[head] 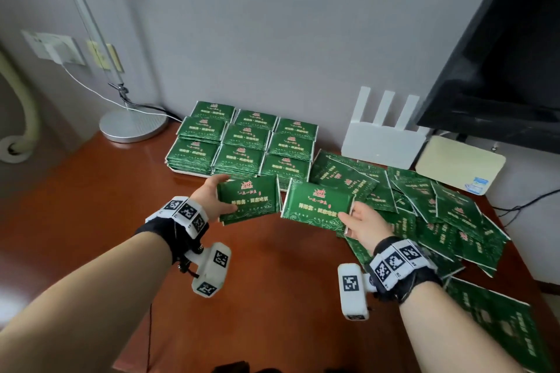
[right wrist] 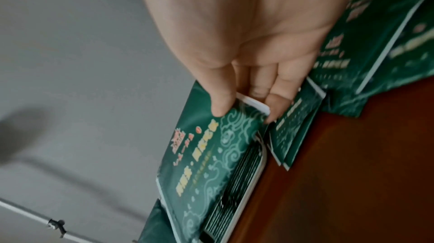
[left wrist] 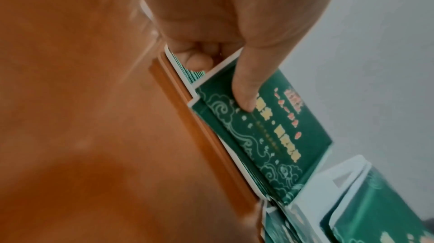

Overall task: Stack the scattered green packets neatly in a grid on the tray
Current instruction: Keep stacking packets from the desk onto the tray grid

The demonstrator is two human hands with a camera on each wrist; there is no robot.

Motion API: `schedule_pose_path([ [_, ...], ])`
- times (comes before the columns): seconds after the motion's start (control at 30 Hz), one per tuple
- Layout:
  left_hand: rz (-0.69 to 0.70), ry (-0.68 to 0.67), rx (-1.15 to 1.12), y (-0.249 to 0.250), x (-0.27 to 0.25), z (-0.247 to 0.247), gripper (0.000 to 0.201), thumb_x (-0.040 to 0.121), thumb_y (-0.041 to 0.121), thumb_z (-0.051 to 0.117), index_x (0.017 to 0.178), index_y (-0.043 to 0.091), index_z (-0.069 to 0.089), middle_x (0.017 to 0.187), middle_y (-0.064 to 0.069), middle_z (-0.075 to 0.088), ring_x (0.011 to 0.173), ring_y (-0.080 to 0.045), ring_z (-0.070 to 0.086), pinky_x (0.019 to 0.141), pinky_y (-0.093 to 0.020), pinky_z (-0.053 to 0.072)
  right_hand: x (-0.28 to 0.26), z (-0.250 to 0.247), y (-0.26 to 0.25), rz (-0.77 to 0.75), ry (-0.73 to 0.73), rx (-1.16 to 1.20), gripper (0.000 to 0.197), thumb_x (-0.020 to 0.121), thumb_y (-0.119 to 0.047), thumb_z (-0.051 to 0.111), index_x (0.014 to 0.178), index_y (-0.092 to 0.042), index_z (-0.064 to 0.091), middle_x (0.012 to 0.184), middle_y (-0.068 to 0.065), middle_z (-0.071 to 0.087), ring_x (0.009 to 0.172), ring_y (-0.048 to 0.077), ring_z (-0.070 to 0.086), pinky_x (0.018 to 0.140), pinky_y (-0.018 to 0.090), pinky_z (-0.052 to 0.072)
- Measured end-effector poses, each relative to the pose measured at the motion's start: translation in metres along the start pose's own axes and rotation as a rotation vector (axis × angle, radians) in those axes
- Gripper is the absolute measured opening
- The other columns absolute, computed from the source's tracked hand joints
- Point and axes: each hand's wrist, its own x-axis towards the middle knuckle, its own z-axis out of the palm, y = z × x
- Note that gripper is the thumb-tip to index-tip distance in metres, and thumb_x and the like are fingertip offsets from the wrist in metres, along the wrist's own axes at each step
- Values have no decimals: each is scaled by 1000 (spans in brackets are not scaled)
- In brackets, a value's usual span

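On the counter (head: 91, 221), the tray (head: 194, 173) at frame centre carries a three-by-three grid; loose packets (head: 439, 209) sprawl lower right. Left hand (head: 212, 200) and right hand (head: 363, 224) each pinch a packet bundle (head: 248, 200) by its outer edge. The packets look light, flat, glossy and probably slippery; edge grips suit them.

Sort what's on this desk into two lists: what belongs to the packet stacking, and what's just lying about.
Belongs to the job:
- left hand gripping a small stack of packets
- right hand gripping a packet
- stacked grid on the tray
- scattered pile

Just lying about:
- white router
- cream box
- lamp base
- TV
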Motion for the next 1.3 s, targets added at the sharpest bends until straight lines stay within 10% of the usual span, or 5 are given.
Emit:
schedule_pose_path([
  [0.13, 24, 23, 68, -42, 32, -44, 45, 82, 8, 66, 123, 17, 52, 110, -10, 61, 83, -19, 54, 56, -19, 44, 22, 51, -30, 18, 16, 32, 19, 93, -13, 51, 112, -15, 55, 110, -1, 61, 101, 13, 57, 93, 32, 47],
  [0.47, 6, -51, 90, -136, 89, -65, 31, 88, 5, 56, 119, 9, 57, 112, -13, 62, 99, -25, 57, 83, -22, 40, 52, 159, -26, 211, 57, -151, 23, 91, -10, 52, 114, -14, 52, 108, 7, 60, 105, 25, 56, 82, 26, 39],
  [0.73, 52, -165, 58, -141, 115, -63, 30, 90, 13, 57, 120, 13, 58, 114, -5, 64, 107, -23, 58, 91, -26, 41, 60, 150, -41, 218, 51, -124, 11, 92, -17, 53, 101, -13, 59, 102, 3, 66, 99, 22, 61, 91, 38, 47],
  [0.93, 57, -132, -110, -131, 141, -116, 15, 90, 13, 57, 104, 17, 58, 83, 1, 64, 64, -9, 54, 55, -8, 45, 86, 132, -92, 122, 103, 27, 24, 94, -14, 48, 118, -18, 52, 109, -1, 62, 95, 17, 58, 84, 28, 49],
  [1.3, -88, -106, -77, -120, 206, -150, 13, 88, 19, 61, 96, 9, 62, 67, 1, 58, 49, -10, 44, 35, -9, 35, 155, 148, -129, 264, 67, -255, 50, 94, -25, 48, 140, -10, 35, 135, 10, 51, 118, 25, 52, 101, 34, 39],
])
